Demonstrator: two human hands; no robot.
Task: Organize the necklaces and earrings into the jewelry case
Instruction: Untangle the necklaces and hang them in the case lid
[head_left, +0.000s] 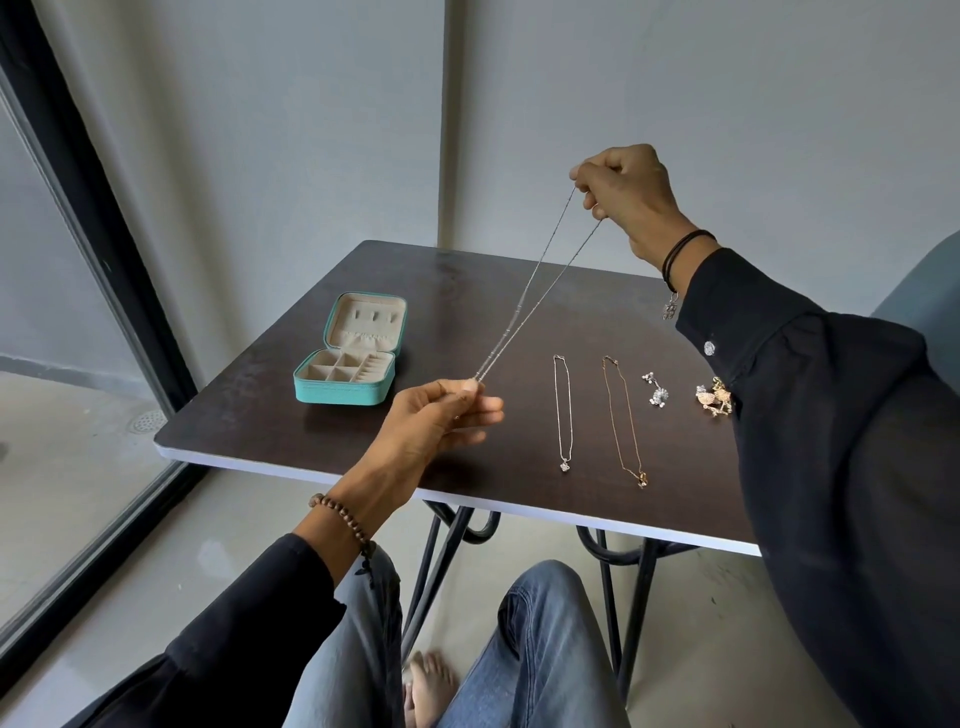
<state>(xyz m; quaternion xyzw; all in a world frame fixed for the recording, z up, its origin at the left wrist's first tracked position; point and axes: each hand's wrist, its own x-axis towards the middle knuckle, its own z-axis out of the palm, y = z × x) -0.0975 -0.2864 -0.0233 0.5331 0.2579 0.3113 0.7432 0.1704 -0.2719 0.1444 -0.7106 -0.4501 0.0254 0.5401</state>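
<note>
Risk: silver chain necklace (523, 288) pinched taut between my left hand (441, 415) and right hand (623, 192). Doubled strands could tangle when lowered into the teal jewelry case (340, 392).

L hand (441, 421) pinches the lower end of a doubled silver chain necklace (538, 260); R hand (628, 200) pinches the upper end, w/ the chain taut on a diagonal above the table (260, 431). Teal jewelry case (340, 389) sits open on the table's left side, lid upright. Laid out approx. in a row to its right: silver pendant necklace (560, 410), gold necklace (623, 421), silver earrings (655, 389), gold earrings (716, 397) partly behind the R sleeve (831, 415).
</note>
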